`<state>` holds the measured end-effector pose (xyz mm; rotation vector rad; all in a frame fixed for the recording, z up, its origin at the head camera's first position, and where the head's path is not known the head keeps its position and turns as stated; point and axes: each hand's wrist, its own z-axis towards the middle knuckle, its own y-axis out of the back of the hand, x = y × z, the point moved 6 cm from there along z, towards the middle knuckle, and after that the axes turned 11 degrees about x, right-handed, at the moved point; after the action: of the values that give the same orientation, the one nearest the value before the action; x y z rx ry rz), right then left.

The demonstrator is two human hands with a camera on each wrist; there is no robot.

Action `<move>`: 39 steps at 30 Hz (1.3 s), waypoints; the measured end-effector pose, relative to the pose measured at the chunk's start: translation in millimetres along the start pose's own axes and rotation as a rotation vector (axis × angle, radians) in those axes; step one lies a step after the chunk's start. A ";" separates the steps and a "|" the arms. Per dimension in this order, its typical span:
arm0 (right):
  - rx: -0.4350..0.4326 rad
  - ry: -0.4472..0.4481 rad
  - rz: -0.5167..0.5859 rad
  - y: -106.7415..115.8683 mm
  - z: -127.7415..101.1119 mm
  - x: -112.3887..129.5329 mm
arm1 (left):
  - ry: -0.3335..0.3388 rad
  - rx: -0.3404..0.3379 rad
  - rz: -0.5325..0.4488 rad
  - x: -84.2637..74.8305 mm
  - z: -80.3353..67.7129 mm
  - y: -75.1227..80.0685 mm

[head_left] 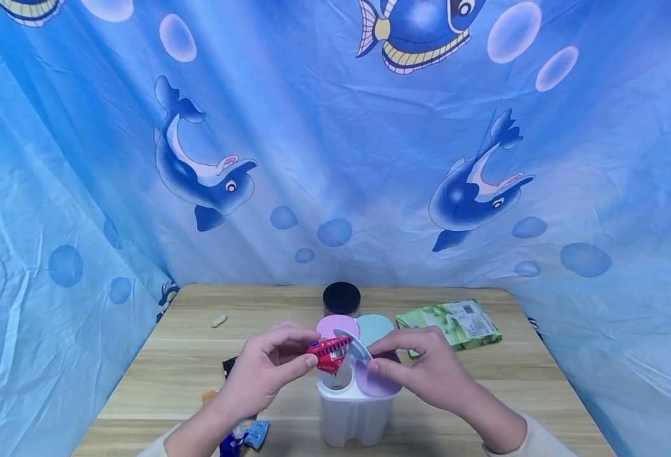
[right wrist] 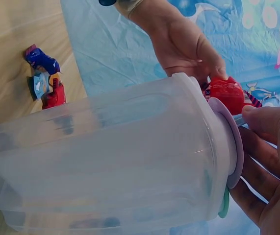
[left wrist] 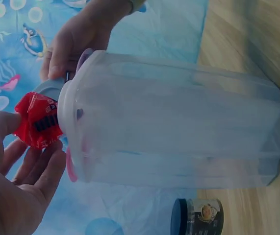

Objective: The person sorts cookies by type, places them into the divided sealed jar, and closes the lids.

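Around the container point(head_left: 353, 412), bare tabletop point(head_left: 541, 393) lies open to its right and front. Just behind it a black-lidded jar point(head_left: 341, 298) blocks the way; behind and right lies a green packet point(head_left: 455, 324). To its left, loose wrappers point(head_left: 246, 431) clutter the near edge.

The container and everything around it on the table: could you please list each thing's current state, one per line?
clear container: upright, one compartment open.
grey flap lid: lifted, held by right hand.
purple lid: closed.
teal lid: closed.
red packet: pinched by left hand over the open compartment.
dark-lidded jar: capped, upright.
green packet: lying flat.
loose wrappers: lying on table.
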<state>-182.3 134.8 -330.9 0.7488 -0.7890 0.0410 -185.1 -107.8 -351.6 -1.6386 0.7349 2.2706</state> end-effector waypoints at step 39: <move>0.027 0.039 -0.005 -2.1 3.8 2.2 | -0.337 0.105 0.781 -29.2 1.5 -19.3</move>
<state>-182.5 130.4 -328.9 0.7737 -0.7506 0.0620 -167.3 -88.0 -328.7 -0.9571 1.5636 2.8255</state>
